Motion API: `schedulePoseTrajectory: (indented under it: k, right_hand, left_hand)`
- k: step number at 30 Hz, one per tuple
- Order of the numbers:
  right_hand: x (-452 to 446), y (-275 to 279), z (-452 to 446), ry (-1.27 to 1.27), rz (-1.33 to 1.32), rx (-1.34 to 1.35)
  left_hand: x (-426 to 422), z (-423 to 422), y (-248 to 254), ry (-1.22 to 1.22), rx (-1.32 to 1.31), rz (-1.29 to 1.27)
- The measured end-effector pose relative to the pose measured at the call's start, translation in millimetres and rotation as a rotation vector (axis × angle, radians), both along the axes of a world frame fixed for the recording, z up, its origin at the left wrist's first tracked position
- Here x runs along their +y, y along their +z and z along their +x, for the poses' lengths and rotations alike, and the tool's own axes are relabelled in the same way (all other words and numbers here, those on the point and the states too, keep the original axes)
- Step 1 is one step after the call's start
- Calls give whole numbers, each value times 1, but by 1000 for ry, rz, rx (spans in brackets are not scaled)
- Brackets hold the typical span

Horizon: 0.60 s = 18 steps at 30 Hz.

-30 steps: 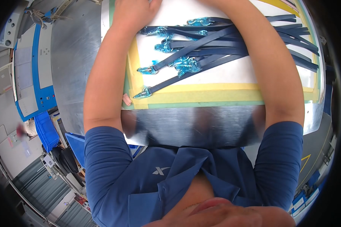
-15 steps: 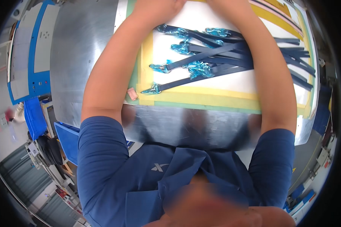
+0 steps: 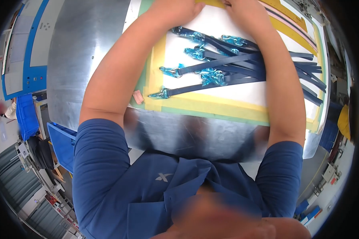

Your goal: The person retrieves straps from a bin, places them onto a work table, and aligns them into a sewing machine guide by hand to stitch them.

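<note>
At the top edge of the head view, my left hand [image 3: 182,11] is curled over the far side of a white work surface [image 3: 179,47], its fingers partly cut off. My right hand [image 3: 243,12] is opposite, fingers bent inward with a small dark spot at their tips; what either hand pinches cannot be made out. Below them lies a loose pile of dark navy straps [image 3: 235,63]. Metal clasps [image 3: 213,77] wrapped in blue film point left on the strap ends. My right forearm passes over the straps and hides their middle.
Yellow tape [image 3: 215,102] and a green border frame the white surface. Yellow, pink and black strips [image 3: 287,20] run along the upper right. A small pink piece [image 3: 138,96] sits at the left corner. The metal table [image 3: 79,55] extends left, near a blue bin [image 3: 62,143].
The view has shifted slightly, and more of both hands now shows at the top edge. The pile of straps looks the same.
</note>
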State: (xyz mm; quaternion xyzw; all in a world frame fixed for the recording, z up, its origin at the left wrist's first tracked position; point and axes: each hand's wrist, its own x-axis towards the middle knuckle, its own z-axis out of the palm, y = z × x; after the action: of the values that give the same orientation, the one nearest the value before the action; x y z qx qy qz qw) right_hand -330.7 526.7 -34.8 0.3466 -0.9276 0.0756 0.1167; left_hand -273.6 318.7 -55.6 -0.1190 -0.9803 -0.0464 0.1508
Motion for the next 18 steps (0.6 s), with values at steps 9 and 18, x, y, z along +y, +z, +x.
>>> schedulePoseTrajectory:
  k: [9,18]
  right_hand:
    - [4,-1,5,26,-47,22]
    - [4,-7,1,-8,-55,-22]
  left_hand:
    - [6,1,2,34,-39,14]
    - [7,2,5,25,-56,9]
